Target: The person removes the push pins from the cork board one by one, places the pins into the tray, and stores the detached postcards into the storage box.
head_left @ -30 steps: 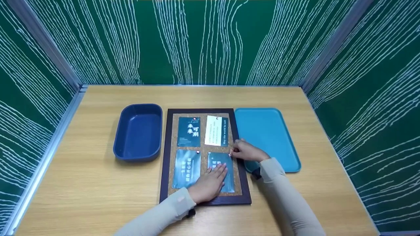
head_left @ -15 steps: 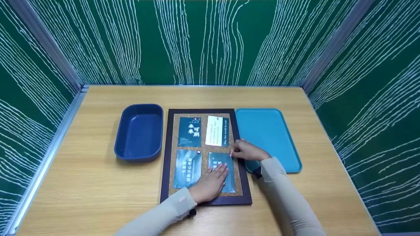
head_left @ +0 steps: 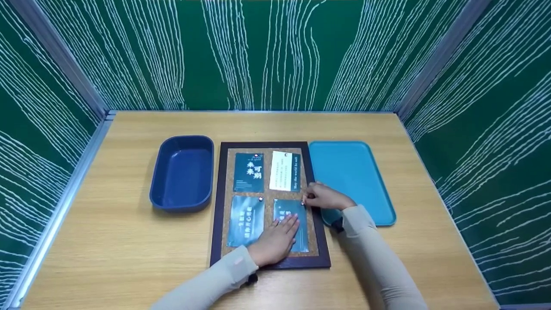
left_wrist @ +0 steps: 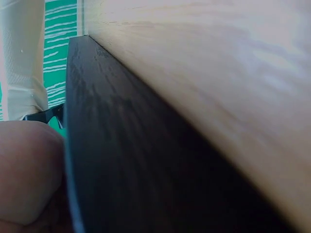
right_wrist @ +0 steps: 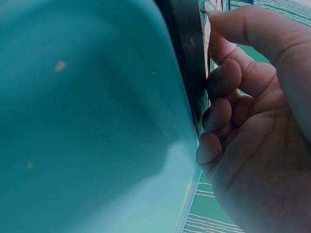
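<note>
A dark-framed cork board (head_left: 218,206) lies on the table and bears several cards. My left hand (head_left: 275,242) rests flat, fingers stretched, on the lower right card (head_left: 302,234), covering much of it. At that card's top right corner, my right hand (head_left: 326,198) pinches a small push pin (head_left: 302,203) between thumb and forefinger. In the right wrist view the other fingers of the right hand (right_wrist: 262,116) curl in beside the frame. Pins also show on the upper left card (head_left: 247,183), the upper right card (head_left: 280,174) and the lower left card (head_left: 245,228).
Left of the board stands a deep blue bin (head_left: 181,181). A flat turquoise tray (head_left: 348,172) lies right against the board's right side, partly under my right forearm. Green walls with white lines (head_left: 292,56) enclose the wooden table (head_left: 107,224) at the back and sides.
</note>
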The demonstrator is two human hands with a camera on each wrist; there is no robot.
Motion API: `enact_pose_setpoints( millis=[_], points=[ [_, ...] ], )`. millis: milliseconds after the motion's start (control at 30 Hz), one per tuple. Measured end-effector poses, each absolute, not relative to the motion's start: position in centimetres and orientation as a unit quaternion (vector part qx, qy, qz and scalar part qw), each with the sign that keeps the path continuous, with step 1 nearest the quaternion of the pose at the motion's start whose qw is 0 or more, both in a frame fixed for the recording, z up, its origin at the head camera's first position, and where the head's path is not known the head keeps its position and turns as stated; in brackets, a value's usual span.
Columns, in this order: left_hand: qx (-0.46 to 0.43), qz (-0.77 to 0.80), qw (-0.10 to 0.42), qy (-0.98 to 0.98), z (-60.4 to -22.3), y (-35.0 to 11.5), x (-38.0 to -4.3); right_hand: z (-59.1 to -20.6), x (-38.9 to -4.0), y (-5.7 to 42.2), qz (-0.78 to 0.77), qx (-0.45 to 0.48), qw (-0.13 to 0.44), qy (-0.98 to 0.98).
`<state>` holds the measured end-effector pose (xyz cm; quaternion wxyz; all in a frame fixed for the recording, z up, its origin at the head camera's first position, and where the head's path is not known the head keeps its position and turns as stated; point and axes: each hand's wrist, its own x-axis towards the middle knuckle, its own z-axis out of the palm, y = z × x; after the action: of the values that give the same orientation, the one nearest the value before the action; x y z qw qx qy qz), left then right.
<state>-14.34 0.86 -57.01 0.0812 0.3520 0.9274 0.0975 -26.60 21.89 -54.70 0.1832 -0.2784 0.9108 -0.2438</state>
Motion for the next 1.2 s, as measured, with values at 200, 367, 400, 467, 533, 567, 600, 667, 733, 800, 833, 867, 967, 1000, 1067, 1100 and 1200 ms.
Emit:
enact_pose_setpoints(
  millis=[200, 367, 400, 467, 533, 567, 600, 667, 733, 800, 833, 867, 967, 1000, 1067, 1100, 1200],
  points=[
    [0.354, 0.090, 0.068, 0.929, -57.02, 0.80, -14.28, -54.57, -26.63, 21.95, -0.250, -0.283, 0.185, 0.907],
    [0.353, 0.091, 0.078, 0.928, -56.95, 0.82, -14.37, -54.47, -26.74, 22.23, -0.263, -0.284, 0.197, 0.901],
    [0.353, 0.092, 0.081, 0.928, -56.93, 0.81, -14.38, -54.45, -26.74, 22.27, -0.265, -0.283, 0.200, 0.900],
    [0.352, 0.096, 0.086, 0.927, -56.90, 0.78, -14.40, -54.47, -26.75, 22.35, -0.273, -0.281, 0.204, 0.897],
    [0.352, 0.097, 0.088, 0.927, -56.87, 0.75, -14.38, -54.47, -26.74, 22.38, -0.277, -0.278, 0.207, 0.896],
    [0.352, 0.096, 0.087, 0.927, -56.85, 0.73, -14.36, -54.48, -26.74, 22.40, -0.278, -0.278, 0.209, 0.896],
    [0.353, 0.094, 0.084, 0.927, -56.88, 0.72, -14.34, -54.45, -26.73, 22.39, -0.279, -0.275, 0.211, 0.896],
    [0.353, 0.094, 0.086, 0.927, -56.89, 0.71, -14.32, -54.48, -26.74, 22.36, -0.277, -0.271, 0.213, 0.897],
    [0.354, 0.095, 0.087, 0.926, -56.90, 0.71, -14.32, -54.54, -26.75, 22.36, -0.276, -0.268, 0.214, 0.898],
    [0.354, 0.098, 0.091, 0.926, -56.89, 0.73, -14.34, -54.58, -26.74, 22.35, -0.275, -0.264, 0.213, 0.899],
    [0.353, 0.101, 0.094, 0.925, -56.88, 0.75, -14.36, -54.59, -26.72, 22.35, -0.276, -0.263, 0.212, 0.900],
    [0.353, 0.100, 0.094, 0.926, -56.89, 0.77, -14.38, -54.60, -26.68, 22.35, -0.276, -0.263, 0.210, 0.900],
    [0.353, 0.099, 0.096, 0.925, -56.82, 0.78, -14.37, -54.64, -26.60, 22.39, -0.280, -0.262, 0.205, 0.901],
    [0.355, 0.095, 0.094, 0.925, -56.80, 0.79, -14.37, -54.61, -26.56, 22.40, -0.284, -0.261, 0.204, 0.900],
    [0.358, 0.086, 0.088, 0.925, -56.72, 0.77, -14.34, -54.54, -26.50, 22.40, -0.291, -0.259, 0.204, 0.898],
    [0.360, 0.083, 0.088, 0.925, -56.67, 0.76, -14.32, -54.51, -26.49, 22.40, -0.296, -0.254, 0.206, 0.897],
    [0.364, 0.074, 0.082, 0.925, -56.68, 0.75, -14.30, -54.35, -26.48, 22.40, -0.312, -0.239, 0.214, 0.894]
  ],
)
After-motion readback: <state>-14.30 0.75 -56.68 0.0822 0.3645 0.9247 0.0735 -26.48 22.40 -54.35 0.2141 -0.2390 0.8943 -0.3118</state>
